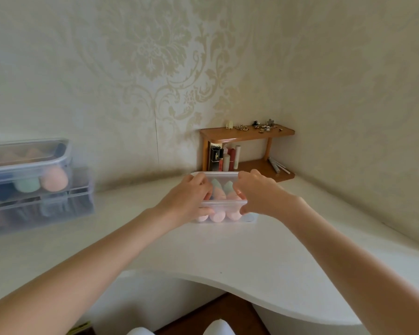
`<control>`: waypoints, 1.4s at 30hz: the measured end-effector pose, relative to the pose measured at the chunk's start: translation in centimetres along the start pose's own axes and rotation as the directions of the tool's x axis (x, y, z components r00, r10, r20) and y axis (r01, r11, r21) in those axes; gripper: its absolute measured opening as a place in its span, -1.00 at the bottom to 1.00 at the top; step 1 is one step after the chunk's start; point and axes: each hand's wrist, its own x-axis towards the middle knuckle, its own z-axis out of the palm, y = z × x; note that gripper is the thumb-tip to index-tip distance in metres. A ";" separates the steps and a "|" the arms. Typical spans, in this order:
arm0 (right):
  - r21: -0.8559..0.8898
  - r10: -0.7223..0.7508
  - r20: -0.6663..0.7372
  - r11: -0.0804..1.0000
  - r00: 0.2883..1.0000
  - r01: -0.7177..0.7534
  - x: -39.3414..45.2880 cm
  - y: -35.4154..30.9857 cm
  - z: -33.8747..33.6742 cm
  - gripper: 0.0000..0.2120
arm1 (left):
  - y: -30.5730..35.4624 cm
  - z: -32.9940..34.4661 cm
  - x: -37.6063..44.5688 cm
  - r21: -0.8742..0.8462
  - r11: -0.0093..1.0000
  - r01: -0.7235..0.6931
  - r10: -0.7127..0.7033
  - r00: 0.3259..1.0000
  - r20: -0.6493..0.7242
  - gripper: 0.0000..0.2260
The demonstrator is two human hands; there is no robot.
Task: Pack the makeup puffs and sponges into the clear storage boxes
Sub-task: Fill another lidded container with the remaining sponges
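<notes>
Cream damask wallpaper (155, 56) backs a white curved countertop (228, 250) where both bare arms reach forward. On it the left hand (188, 201) and right hand (259, 192) grip the two ends of a clear lidded rectangular plastic storage box (224, 213), fingers curled over the lid, thumbs against the near wall. The box's long axis runs left to right across the view. Inside, pink and pale-green teardrop makeup sponges (218, 215) stand side by side, narrow tips pointing up and away. Just behind the box sits a small wooden two-tier corner shelf (247, 132) holding cosmetics. Well apart, at far left, two stacked clear storage boxes (34, 184) hold more sponges.
</notes>
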 end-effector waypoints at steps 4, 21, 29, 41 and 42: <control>0.035 -0.036 -0.073 0.999 0.997 0.039 0.2 -0.7 -2.1 -0.67 | -1.2 -2.5 -0.7 0.007 0.999 0.033 -0.033 0.999 -0.026 -0.74; 0.472 -0.215 -0.582 0.697 0.785 0.540 13.2 -23.6 -14.1 -0.64 | -18.7 -17.0 -18.3 0.063 0.821 0.567 -0.473 0.738 -0.482 -0.67; 0.882 0.217 -0.471 0.108 0.855 0.459 14.3 -22.4 -10.8 -0.73 | -20.3 -12.9 -23.7 -0.382 0.659 0.648 -0.725 0.411 -0.553 -0.58; 0.951 -0.323 0.181 -0.182 0.929 -0.248 14.1 -26.4 -3.5 -0.36 | -18.7 -6.5 -22.3 -0.565 0.223 0.794 -0.974 0.204 -0.097 -0.37; 0.954 -0.345 0.173 -0.176 0.923 -0.244 14.0 -27.1 -3.8 -0.36 | -19.1 -6.7 -22.6 -0.574 0.208 0.792 -0.978 0.181 -0.105 -0.39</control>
